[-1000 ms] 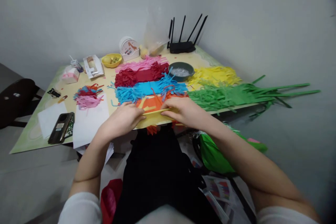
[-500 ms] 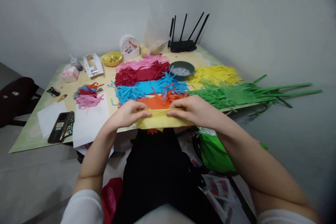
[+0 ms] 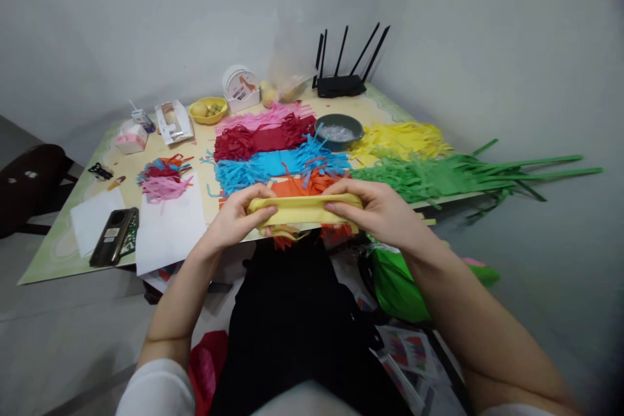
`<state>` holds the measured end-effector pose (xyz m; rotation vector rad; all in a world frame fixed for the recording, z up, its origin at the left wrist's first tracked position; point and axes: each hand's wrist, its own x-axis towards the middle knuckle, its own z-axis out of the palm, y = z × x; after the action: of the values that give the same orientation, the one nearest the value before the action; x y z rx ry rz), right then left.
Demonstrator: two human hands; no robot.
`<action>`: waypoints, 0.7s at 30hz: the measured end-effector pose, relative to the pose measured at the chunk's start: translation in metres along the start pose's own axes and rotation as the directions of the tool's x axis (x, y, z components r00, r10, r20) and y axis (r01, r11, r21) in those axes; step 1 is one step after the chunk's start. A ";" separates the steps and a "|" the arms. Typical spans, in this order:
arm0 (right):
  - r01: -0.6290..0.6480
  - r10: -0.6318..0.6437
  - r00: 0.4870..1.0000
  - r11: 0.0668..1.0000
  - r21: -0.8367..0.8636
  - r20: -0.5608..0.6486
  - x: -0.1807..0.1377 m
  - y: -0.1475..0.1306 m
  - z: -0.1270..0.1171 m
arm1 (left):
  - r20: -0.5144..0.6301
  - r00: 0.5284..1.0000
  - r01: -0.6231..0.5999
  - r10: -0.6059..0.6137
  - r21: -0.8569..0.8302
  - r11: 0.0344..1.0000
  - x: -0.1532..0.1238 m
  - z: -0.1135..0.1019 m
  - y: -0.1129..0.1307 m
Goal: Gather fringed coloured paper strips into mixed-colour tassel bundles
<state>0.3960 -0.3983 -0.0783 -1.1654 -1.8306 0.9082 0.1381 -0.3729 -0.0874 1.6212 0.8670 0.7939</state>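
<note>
Between my two hands a folded strip of yellow tissue paper (image 3: 299, 210) is held level above the table's front edge. My left hand (image 3: 246, 213) grips its left end, thumb on top. On the right end, my right hand (image 3: 364, 209) pinches it the same way. Orange fringed paper (image 3: 305, 187) lies just behind the strip, partly hidden by it. Blue fringed paper (image 3: 277, 162), dark red fringed paper (image 3: 263, 136) and pink fringed paper (image 3: 258, 118) lie in rows farther back. Green fringed paper (image 3: 433, 177) extends past the table's right edge.
Yellow fringed paper (image 3: 402, 141) and a dark bowl (image 3: 340, 120) with clear bits lie right of centre. A black router (image 3: 340, 86) stands at the back. On the left are a phone (image 3: 113, 237), white paper (image 3: 170, 227) and a small fringed bundle (image 3: 166, 179). A stool (image 3: 34, 179) stands left.
The yellow paper was a flatter sheet hanging from my fingertips. It is now folded into a narrower band, and my hands have moved slightly apart toward its ends.
</note>
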 end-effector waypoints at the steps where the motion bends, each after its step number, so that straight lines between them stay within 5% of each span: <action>1: -0.020 0.022 1.000 0.997 0.080 -0.021 -0.003 0.003 0.002 | -0.019 1.000 0.010 -0.012 -0.082 0.997 -0.001 0.001 -0.004; 5: -0.103 0.103 0.994 0.925 0.366 0.018 -0.011 0.015 0.010 | -0.036 0.999 -0.029 0.022 -0.229 0.973 -0.003 0.003 -0.018; 10: -0.024 0.043 0.999 0.889 0.457 -0.032 -0.013 0.023 0.016 | -0.073 0.995 -0.077 0.063 -0.219 0.973 -0.005 0.005 -0.024; 16: 0.163 -0.147 0.986 0.955 0.247 -0.080 -0.013 0.025 0.016 | -0.082 0.992 -0.105 0.096 -0.116 0.988 -0.008 0.008 -0.020; 21: 0.334 -0.335 0.941 0.942 -0.026 -0.048 -0.016 0.022 0.010 | -0.205 0.968 -0.101 0.146 0.215 0.971 -0.008 0.014 -0.015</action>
<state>0.3999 -0.4074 -0.1054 -0.8421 -1.9217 0.6604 0.1442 -0.3845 -0.1049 1.8045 1.0378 1.0140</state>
